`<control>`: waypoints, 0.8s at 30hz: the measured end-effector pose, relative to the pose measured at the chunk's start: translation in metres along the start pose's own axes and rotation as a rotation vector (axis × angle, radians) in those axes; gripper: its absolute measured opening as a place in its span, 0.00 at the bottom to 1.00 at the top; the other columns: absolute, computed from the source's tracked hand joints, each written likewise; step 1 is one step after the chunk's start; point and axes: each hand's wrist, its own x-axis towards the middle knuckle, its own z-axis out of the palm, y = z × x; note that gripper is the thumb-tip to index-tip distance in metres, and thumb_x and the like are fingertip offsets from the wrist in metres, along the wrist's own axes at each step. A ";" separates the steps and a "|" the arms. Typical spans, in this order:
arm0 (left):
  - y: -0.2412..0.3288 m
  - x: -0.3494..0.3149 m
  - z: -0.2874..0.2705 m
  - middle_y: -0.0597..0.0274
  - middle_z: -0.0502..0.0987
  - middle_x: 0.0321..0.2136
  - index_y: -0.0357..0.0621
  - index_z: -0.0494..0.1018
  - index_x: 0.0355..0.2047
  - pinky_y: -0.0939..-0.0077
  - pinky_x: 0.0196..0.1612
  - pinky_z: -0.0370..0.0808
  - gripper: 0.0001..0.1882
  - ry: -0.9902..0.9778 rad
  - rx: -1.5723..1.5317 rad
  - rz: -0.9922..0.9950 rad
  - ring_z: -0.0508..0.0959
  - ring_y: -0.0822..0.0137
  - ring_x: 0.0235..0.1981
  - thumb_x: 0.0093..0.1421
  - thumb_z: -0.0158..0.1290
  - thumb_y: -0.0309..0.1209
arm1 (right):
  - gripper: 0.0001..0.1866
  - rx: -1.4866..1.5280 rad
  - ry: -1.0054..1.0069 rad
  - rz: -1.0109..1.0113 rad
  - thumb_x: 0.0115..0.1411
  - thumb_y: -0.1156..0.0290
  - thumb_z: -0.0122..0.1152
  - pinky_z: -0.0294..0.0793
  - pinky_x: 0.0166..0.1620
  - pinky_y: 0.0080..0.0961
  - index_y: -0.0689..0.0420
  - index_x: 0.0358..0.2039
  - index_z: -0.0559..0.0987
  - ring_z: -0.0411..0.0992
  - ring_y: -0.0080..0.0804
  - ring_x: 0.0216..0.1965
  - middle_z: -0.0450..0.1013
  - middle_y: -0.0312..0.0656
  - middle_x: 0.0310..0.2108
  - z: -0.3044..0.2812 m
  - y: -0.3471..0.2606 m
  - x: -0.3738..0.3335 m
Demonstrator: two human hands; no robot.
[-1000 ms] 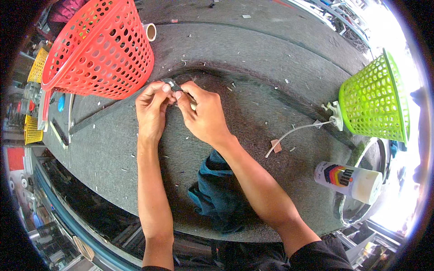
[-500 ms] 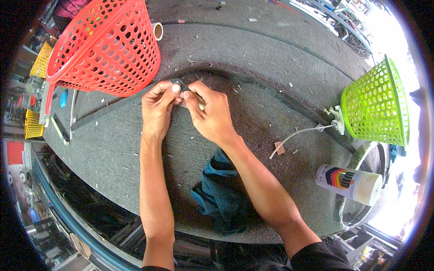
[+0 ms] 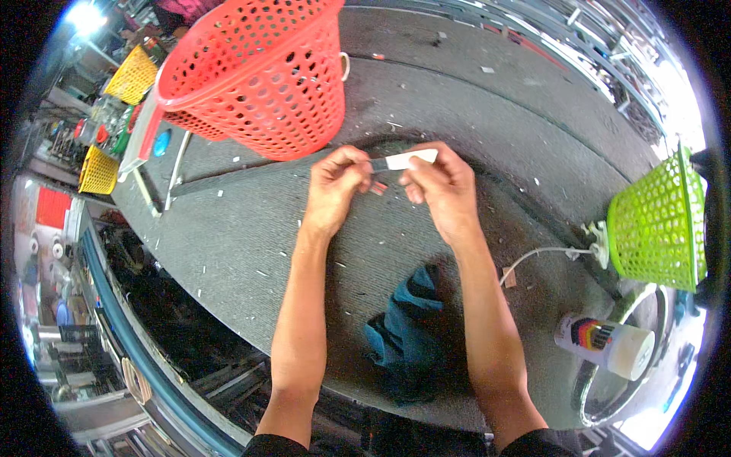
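Observation:
Above the grey ribbed mat, my right hand pinches a small white strip between thumb and fingers. A short dark piece continues from the strip's left end; whether the two are joined, I cannot tell. My left hand has its fingers closed on that dark piece. Just below it, near the left fingertips, shows a small reddish bit, partly hidden and blurred. A crumpled dark teal cloth lies between my forearms.
A red perforated basket stands beyond my left hand. At the right are a green perforated basket, a thin white tube and a white spray can lying down. Small scraps litter the mat, and yellow baskets sit far left.
The view has swung left, so things sit further right in it. My hands have moved apart, and the white strip now shows between them; before, they were together around a small dark piece.

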 end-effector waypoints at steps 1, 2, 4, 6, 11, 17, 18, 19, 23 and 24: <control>0.000 0.001 0.002 0.64 0.77 0.29 0.37 0.77 0.37 0.70 0.40 0.83 0.03 -0.032 0.045 -0.011 0.74 0.74 0.27 0.63 0.56 0.19 | 0.08 0.115 -0.004 -0.055 0.68 0.70 0.63 0.68 0.27 0.21 0.62 0.41 0.81 0.67 0.19 0.22 0.76 0.37 0.26 0.000 -0.001 0.001; 0.001 -0.002 0.004 0.66 0.77 0.29 0.37 0.77 0.36 0.75 0.38 0.79 0.03 -0.038 0.167 -0.009 0.74 0.75 0.28 0.62 0.56 0.19 | 0.07 0.135 -0.018 -0.062 0.69 0.70 0.62 0.68 0.29 0.21 0.61 0.41 0.80 0.67 0.19 0.23 0.75 0.36 0.27 -0.001 -0.002 0.002; 0.003 -0.001 0.008 0.68 0.78 0.30 0.37 0.78 0.35 0.79 0.38 0.75 0.03 -0.119 0.331 0.017 0.74 0.78 0.31 0.61 0.59 0.19 | 0.06 0.162 -0.008 -0.051 0.70 0.70 0.61 0.67 0.32 0.22 0.60 0.40 0.80 0.65 0.19 0.25 0.74 0.34 0.28 -0.001 -0.003 0.001; 0.006 -0.002 0.010 0.71 0.78 0.30 0.37 0.78 0.34 0.81 0.38 0.72 0.02 -0.145 0.371 -0.027 0.73 0.80 0.33 0.62 0.60 0.19 | 0.10 -0.044 0.032 -0.085 0.71 0.66 0.60 0.66 0.30 0.20 0.60 0.39 0.80 0.64 0.17 0.24 0.71 0.30 0.26 0.001 0.000 0.000; 0.007 -0.003 0.014 0.69 0.78 0.28 0.39 0.79 0.35 0.79 0.35 0.72 0.03 -0.062 0.420 -0.047 0.75 0.77 0.29 0.65 0.60 0.25 | 0.16 -0.233 0.085 -0.141 0.73 0.60 0.57 0.64 0.27 0.18 0.59 0.34 0.80 0.64 0.15 0.22 0.70 0.29 0.22 0.003 0.007 0.001; 0.006 -0.002 0.017 0.65 0.79 0.27 0.39 0.78 0.36 0.78 0.35 0.73 0.08 0.074 0.312 -0.049 0.76 0.75 0.27 0.68 0.59 0.32 | 0.17 -0.336 0.070 -0.221 0.73 0.59 0.56 0.65 0.25 0.19 0.57 0.31 0.76 0.65 0.15 0.20 0.69 0.30 0.19 0.003 0.010 0.002; 0.005 -0.002 0.018 0.65 0.79 0.27 0.39 0.78 0.37 0.78 0.35 0.74 0.08 0.082 0.296 -0.042 0.76 0.75 0.27 0.68 0.59 0.32 | 0.17 -0.352 0.063 -0.232 0.74 0.59 0.56 0.65 0.25 0.19 0.57 0.30 0.76 0.65 0.16 0.20 0.69 0.30 0.18 0.003 0.010 0.002; 0.005 -0.002 0.018 0.65 0.79 0.27 0.40 0.78 0.37 0.77 0.35 0.74 0.08 0.074 0.298 -0.046 0.76 0.75 0.28 0.68 0.59 0.32 | 0.17 -0.356 0.070 -0.221 0.74 0.59 0.56 0.65 0.26 0.19 0.57 0.31 0.76 0.65 0.16 0.21 0.69 0.30 0.19 0.003 0.010 0.002; 0.006 -0.001 0.017 0.66 0.79 0.28 0.40 0.78 0.37 0.78 0.37 0.74 0.05 -0.007 0.373 -0.088 0.76 0.75 0.29 0.69 0.58 0.29 | 0.16 -0.352 0.084 -0.198 0.74 0.58 0.55 0.66 0.28 0.19 0.57 0.32 0.76 0.67 0.16 0.23 0.71 0.30 0.22 0.002 0.008 0.002; 0.007 -0.002 0.016 0.66 0.79 0.29 0.40 0.78 0.38 0.78 0.37 0.74 0.05 -0.043 0.407 -0.107 0.76 0.75 0.30 0.69 0.58 0.28 | 0.16 -0.352 0.112 -0.178 0.74 0.58 0.54 0.66 0.28 0.19 0.56 0.33 0.76 0.67 0.16 0.24 0.72 0.31 0.23 0.002 0.007 0.002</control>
